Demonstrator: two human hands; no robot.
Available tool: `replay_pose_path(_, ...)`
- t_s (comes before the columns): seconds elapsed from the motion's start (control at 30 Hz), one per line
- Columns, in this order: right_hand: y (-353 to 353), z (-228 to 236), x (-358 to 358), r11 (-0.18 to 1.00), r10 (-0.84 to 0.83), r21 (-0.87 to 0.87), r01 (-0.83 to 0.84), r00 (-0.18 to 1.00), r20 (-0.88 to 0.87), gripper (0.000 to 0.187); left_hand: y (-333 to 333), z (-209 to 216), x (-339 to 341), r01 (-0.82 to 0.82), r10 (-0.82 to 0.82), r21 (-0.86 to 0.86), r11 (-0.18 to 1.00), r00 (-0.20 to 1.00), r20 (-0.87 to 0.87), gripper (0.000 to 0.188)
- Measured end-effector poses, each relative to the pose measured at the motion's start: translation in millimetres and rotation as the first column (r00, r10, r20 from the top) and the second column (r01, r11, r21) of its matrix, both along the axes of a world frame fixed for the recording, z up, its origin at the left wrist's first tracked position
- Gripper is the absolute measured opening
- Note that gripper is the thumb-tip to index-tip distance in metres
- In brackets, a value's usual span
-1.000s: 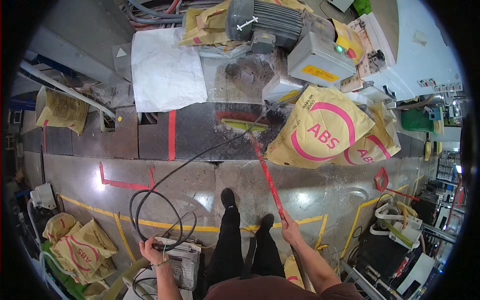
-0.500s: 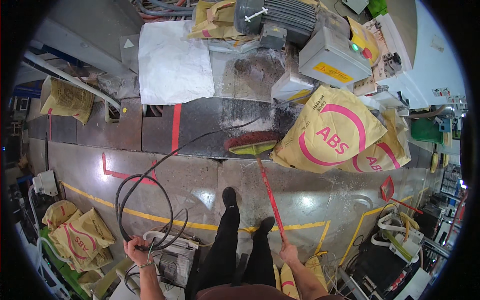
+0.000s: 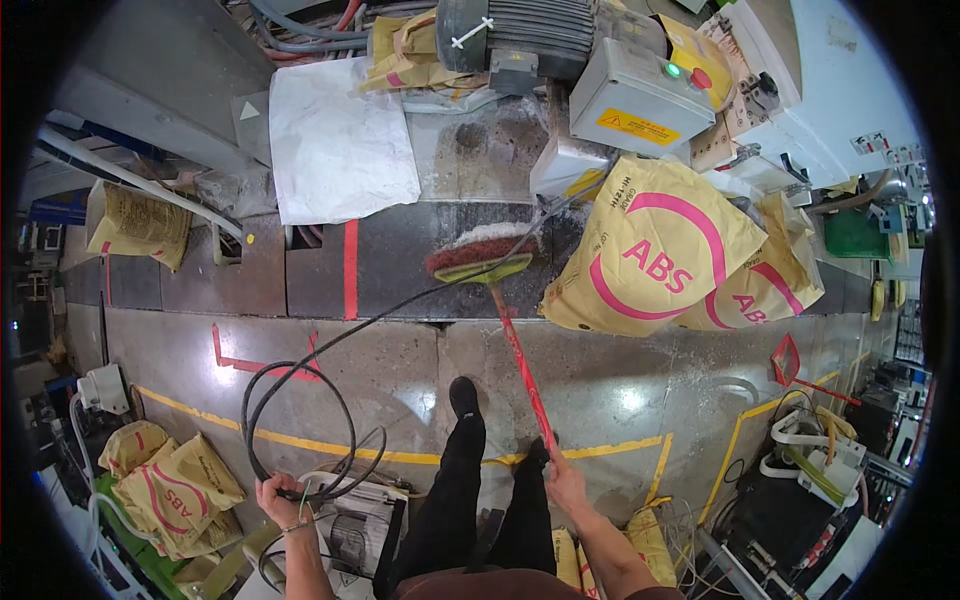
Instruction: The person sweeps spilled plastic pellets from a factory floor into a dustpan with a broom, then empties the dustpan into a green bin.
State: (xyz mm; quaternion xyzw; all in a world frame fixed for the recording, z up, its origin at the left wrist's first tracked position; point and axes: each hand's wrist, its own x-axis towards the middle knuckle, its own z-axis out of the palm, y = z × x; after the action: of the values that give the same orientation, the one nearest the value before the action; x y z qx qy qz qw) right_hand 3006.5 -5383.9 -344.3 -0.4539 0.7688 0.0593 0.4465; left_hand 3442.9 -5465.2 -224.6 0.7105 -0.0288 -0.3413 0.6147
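Observation:
My left hand (image 3: 285, 503) is closed around a loosely coiled black cable (image 3: 247, 440). From the coil the cable stretches away to the right, crossing over the broom head toward the machine. In my right hand (image 3: 565, 482) is the upper end of a red broom handle (image 3: 522, 370). The broom head (image 3: 483, 262), yellow-green with dark red bristles, rests on the dark floor plates ahead of me. White powder (image 3: 490, 232) lies along the far side of its bristles.
Large tan paper sacks (image 3: 655, 255) stand right of the broom, below a grey control box (image 3: 640, 100) and motor (image 3: 535, 40). A white sheet (image 3: 345, 140) lies far left. More sacks (image 3: 180, 490) sit near left. A red dustpan (image 3: 786, 360) is at right.
The broom head has moved away from me and a little left, with white powder now gathered against its far side. My right hand has shifted forward with the handle. The left hand still holds the cable.

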Motion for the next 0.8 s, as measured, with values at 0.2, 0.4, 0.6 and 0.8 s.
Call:
replay_pose_path(0.2, -35.4, -1.5, 3.1, 0.988, -0.003, -0.154, 0.011, 0.999, 0.054, 0.041, -6.5, 11.1, 9.4, 0.017, -0.075, -0.231, 0.973, 0.966, -0.249, 0.009)
replay_pose_path(0.4, -206.3, -75.0, 44.7, 0.954, 0.044, -0.298, -0.041, 0.999, 0.005, 0.047, -10.5, 31.4, 8.2, 0.002, -0.069, -0.270, 0.963, 0.969, -0.236, 0.014)
replay_pose_path(0.6, -274.7, -87.3, 65.7, 0.968, 0.094, -0.232, -0.100, 0.995, -0.036, 0.060, 2.4, 22.4, 12.9, -0.007, -0.042, -0.226, 0.974, 0.977, -0.211, 0.013)
replay_pose_path(0.8, -121.0, -25.7, 31.3, 0.981, 0.187, 0.063, -0.182, 0.980, -0.073, 0.063, 12.3, -21.1, 27.7, -0.139, 0.126, -0.050, 0.989, 0.969, -0.214, 0.015)
